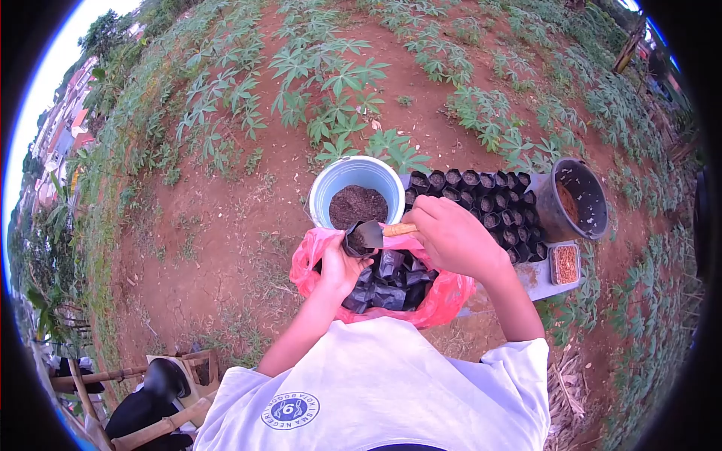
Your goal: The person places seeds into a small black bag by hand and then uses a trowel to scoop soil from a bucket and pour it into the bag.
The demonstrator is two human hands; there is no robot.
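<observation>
My left hand [342,270] is closed around a small black plastic seedling bag [350,245], its mouth tilted toward my right hand. In my right hand [455,234] is a small trowel [398,229], gripped by its light wooden handle. The trowel's dark blade lies at the bag's mouth, with dark soil showing there. Just beyond stands a light blue bucket [319,197] partly filled with dark soil [358,207]. Beneath my hands sits a pinkish-red plastic bag [304,264], opened wide, holding several folded black seedling bags [387,295].
Rows of soil-filled black seedling bags [490,203] stand on a grey table [481,302] to the right. Past them are a dark bucket [558,209] with reddish-brown contents and a clear box of orange-brown grains [565,264]. Leafy plants [331,75] grow around; bamboo poles [162,427] lie lower left.
</observation>
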